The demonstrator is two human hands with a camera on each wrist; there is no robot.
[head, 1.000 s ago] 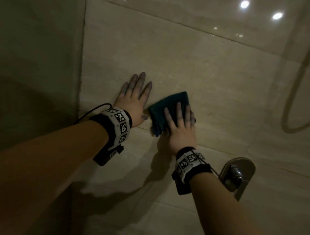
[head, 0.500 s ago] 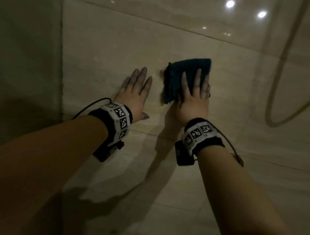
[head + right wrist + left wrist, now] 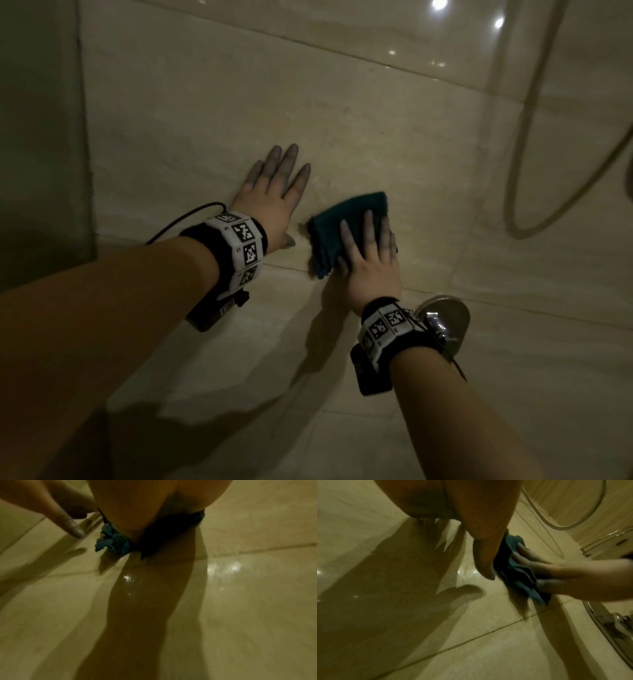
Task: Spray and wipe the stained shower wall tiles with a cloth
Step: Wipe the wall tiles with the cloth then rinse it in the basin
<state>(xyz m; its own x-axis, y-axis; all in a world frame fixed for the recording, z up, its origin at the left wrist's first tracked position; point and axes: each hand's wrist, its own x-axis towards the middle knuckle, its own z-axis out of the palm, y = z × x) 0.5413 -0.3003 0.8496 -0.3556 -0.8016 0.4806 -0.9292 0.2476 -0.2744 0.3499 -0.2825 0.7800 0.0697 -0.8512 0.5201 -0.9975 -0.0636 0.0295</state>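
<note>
Our left hand (image 3: 270,198) lay flat on the wall tiles (image 3: 359,113), fingers spread, bracing us. Just right of it, our right hand (image 3: 371,260) pressed the folded cloth (image 3: 337,226) flat under straight fingers. On glossy tile, either palm could have slipped; the valve handle (image 3: 445,322) sat just beside our right wrist.

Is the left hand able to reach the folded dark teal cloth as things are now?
Probably yes. The left hand lies flat on the beige wall tile right beside the folded dark teal cloth, with nothing between; only the right hand covers part of it.
</note>
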